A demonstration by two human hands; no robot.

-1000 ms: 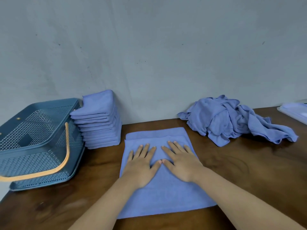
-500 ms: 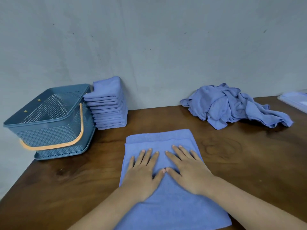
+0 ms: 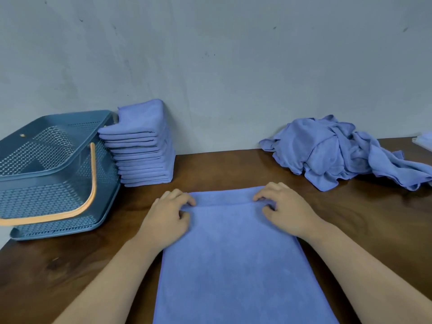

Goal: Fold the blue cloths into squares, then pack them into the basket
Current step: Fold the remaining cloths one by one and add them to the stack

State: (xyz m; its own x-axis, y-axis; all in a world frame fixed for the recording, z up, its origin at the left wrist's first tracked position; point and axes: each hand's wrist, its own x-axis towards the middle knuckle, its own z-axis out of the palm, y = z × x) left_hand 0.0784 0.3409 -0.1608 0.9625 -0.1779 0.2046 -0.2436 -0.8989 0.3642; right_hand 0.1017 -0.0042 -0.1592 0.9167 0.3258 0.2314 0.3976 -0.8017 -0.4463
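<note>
Head view, mid-fold: pinching the far corners of the blue cloth (image 3: 233, 253), flat on the near bench (image 3: 350, 220), with curled left hand (image 3: 168, 213) and right hand (image 3: 286, 210); next, probably drawing that edge nearward evenly.

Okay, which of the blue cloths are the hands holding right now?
The flat cloth in front: the left hand and right hand pinch its far corners. The folded stack and crumpled heap lie untouched.

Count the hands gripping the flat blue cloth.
2: the left hand pinches the flat cloth at its far-left corner, the right hand at its far-right corner. Neither is hidden.
</note>
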